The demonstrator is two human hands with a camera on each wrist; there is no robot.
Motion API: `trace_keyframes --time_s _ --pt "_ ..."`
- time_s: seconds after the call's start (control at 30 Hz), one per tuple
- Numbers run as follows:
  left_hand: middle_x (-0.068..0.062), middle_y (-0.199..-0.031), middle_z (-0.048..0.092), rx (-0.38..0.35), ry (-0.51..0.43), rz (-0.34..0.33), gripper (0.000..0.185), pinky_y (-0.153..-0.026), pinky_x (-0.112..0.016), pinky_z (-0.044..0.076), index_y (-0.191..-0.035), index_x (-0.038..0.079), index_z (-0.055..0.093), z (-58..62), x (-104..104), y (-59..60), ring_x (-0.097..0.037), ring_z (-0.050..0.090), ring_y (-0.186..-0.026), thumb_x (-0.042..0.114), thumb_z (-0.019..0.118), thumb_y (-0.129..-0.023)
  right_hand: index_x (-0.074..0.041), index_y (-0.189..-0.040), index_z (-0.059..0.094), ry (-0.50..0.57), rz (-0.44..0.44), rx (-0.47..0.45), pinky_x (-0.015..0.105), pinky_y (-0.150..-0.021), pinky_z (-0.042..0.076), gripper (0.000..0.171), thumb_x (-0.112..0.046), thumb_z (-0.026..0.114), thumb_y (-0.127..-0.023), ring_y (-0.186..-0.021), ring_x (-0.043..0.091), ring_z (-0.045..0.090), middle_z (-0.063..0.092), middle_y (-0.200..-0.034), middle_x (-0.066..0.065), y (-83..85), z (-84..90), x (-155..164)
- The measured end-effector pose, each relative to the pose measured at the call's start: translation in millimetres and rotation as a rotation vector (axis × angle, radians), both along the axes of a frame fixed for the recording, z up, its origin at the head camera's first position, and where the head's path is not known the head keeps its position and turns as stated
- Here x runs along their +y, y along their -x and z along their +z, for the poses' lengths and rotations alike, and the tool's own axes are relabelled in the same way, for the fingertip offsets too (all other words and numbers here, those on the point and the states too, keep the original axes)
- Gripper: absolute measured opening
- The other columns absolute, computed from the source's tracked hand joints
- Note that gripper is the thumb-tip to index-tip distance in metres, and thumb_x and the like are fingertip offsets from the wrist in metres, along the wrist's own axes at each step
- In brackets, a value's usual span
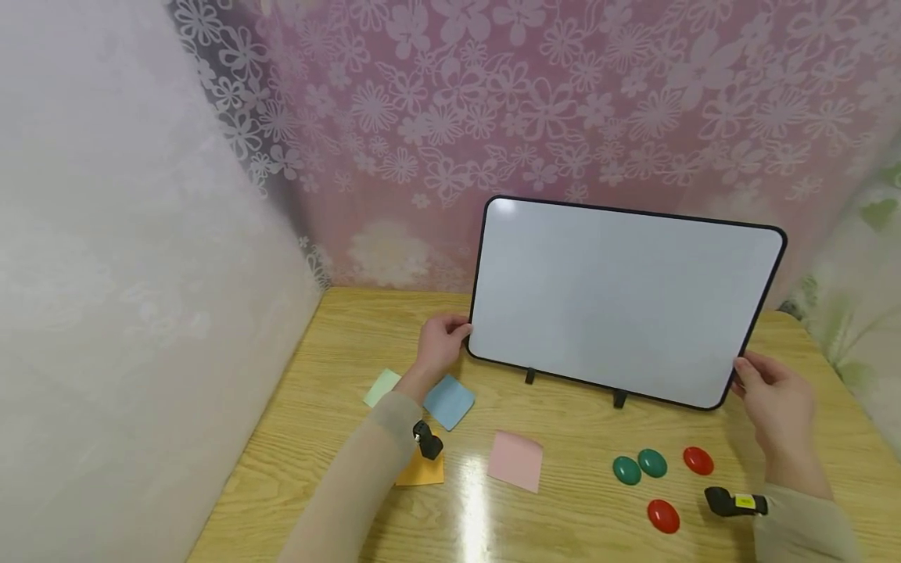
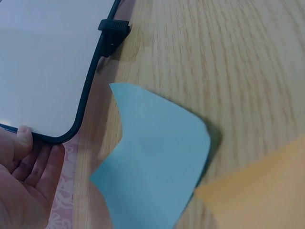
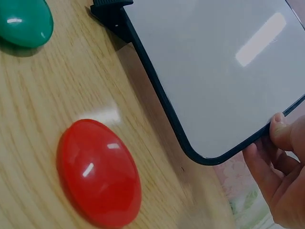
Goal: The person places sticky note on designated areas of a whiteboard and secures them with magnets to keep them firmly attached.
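Note:
A whiteboard with a thin black frame stands upright, leaning back slightly, on two small black feet at the far side of the table. My left hand pinches its left edge near the lower corner, thumb on the front face and fingers behind. At the opposite edge, low down, my right hand grips the frame the same way. Both wrist views show the thumbs over the frame, the left hand and the right hand each at a rounded corner. The back of the board is hidden.
Blue, green, orange and pink sticky notes lie on the wooden table. Two green and two red glossy oval pieces lie before the board. A floral curtain hangs behind.

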State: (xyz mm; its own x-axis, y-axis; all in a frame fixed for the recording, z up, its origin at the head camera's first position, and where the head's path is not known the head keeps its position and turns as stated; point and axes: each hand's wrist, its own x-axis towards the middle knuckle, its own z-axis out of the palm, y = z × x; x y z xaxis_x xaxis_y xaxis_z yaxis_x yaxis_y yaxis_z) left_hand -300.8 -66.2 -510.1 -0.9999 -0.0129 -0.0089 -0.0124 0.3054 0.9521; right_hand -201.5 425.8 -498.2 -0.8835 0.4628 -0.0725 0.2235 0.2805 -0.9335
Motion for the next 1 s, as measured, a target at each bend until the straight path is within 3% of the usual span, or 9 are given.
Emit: trace_keyframes --time_s 0.23,0.5,0.7,1.0 --pt "-0.013 -0.115 0.075 -0.006 -0.032 0.005 0.021 -0.083 -0.034 0.062 -0.12 -0.002 0.077 -1.1 -3.1 -4.6 -0.025 0.073 -0.103 0.011 0.072 -0.104 0.011 -0.153 0.049 -0.012 0.014 0.016 0.011 -0.069 0.055 0.053 -0.021 0.058 -0.111 -0.079 -0.011 0.063 0.057 -0.093 -0.028 6.7 -2.7 -0.9" --pt "-0.013 -0.113 0.075 -0.02 -0.051 0.019 0.021 -0.083 -0.034 0.062 -0.12 -0.002 0.077 -1.9 -7.8 -7.6 -0.029 0.073 -0.108 0.012 0.072 -0.105 0.007 -0.155 0.049 -0.074 0.02 -0.017 0.011 -0.073 0.055 0.053 -0.025 0.055 -0.113 -0.084 -0.01 0.06 0.058 -0.105 -0.02 19.0 -3.2 -2.6" --pt "-0.013 -0.114 0.075 -0.012 -0.056 0.033 0.021 -0.084 -0.034 0.062 -0.12 -0.001 0.078 -2.2 -8.5 -9.5 -0.028 0.073 -0.106 0.012 0.073 -0.104 0.009 -0.153 0.051 -0.077 0.015 -0.007 0.01 -0.069 0.055 0.052 -0.024 0.055 -0.112 -0.078 -0.011 0.061 0.056 -0.096 -0.026 25.7 -1.2 -3.5" --pt "-0.012 -0.111 0.076 -0.023 -0.049 0.059 0.019 -0.083 -0.033 0.062 -0.119 0.0 0.078 -0.7 -10.4 -14.9 -0.023 0.072 -0.1 0.011 0.073 -0.104 0.007 -0.152 0.054 -0.171 0.046 -0.011 0.01 -0.07 0.055 0.05 -0.025 0.052 -0.114 -0.078 -0.013 0.059 0.059 -0.108 -0.012 29.9 2.5 -8.9"
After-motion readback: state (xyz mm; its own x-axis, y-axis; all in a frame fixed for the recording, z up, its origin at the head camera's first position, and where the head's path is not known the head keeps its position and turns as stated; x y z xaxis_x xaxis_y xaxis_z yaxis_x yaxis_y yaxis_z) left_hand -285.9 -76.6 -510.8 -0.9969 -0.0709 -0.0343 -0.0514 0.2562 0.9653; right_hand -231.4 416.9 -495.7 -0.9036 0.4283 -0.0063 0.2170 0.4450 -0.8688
